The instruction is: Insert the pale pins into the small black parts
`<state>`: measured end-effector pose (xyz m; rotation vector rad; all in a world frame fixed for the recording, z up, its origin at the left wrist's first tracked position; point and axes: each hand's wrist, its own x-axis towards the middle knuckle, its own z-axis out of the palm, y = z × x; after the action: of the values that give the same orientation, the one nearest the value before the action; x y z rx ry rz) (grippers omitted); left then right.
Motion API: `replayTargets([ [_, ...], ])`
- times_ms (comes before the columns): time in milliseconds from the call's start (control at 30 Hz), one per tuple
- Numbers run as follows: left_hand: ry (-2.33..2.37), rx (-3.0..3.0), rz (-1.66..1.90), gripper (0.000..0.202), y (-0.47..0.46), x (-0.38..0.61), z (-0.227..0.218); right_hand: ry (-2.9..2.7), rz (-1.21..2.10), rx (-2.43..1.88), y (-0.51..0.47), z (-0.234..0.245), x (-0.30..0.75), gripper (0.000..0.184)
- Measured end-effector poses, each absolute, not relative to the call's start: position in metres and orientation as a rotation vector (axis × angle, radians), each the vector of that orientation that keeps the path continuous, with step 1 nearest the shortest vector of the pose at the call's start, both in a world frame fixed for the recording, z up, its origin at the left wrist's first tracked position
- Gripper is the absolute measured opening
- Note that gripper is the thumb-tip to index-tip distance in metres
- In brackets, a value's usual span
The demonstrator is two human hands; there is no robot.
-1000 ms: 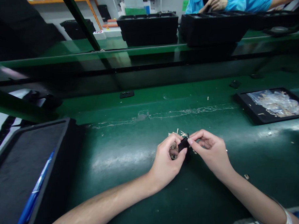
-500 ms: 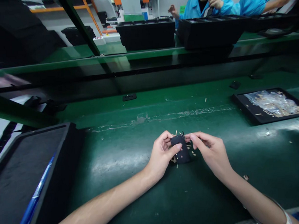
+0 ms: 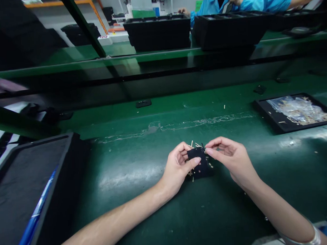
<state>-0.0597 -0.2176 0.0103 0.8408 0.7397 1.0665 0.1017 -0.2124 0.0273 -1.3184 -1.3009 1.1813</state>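
Observation:
My left hand (image 3: 177, 168) grips a small piece of black foam (image 3: 203, 170), with the thumb lying across its face. Thin tan slivers (image 3: 210, 165) stick out of and lie around the piece, and several rest on the green bench mat (image 3: 134, 205). My right hand (image 3: 231, 159) reaches in from the right, its fingertips at the upper corner of the foam. A fine dark stalk rises there. I cannot tell whether those fingertips pinch anything.
To the left stands a black tray (image 3: 65, 168) holding a blue strip (image 3: 35, 220). At the right lies a black tray (image 3: 276, 127) with a clear bag (image 3: 294, 107) of tan bits. Black crates (image 3: 157, 33) stand beyond a glass pane, with blue-sleeved co-workers (image 3: 218, 4) behind them.
The foam has turned so that more of its flat face shows. My right hand has shifted from its side edge to the upper corner, and the view has tilted slightly.

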Motion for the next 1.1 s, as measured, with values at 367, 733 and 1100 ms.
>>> replayTargets([
  [367, 0.730, 0.893, 1.072, 0.024, -0.216, -0.061, 0.008, -1.265, 1.396, -1.325, -0.212, 0.031, 0.104, 0.015],
  [733, 0.669, 0.803, 0.972, 0.030, -0.211, -0.063, 0.008, -1.087, 1.741, -1.169, -0.208, 0.034, 0.107, 0.018],
  [1100, 0.548, 0.718, 0.830, 0.033, -0.207, -0.064, 0.007, -1.188, 1.808, -0.974, -0.212, 0.031, 0.109, 0.022],
])
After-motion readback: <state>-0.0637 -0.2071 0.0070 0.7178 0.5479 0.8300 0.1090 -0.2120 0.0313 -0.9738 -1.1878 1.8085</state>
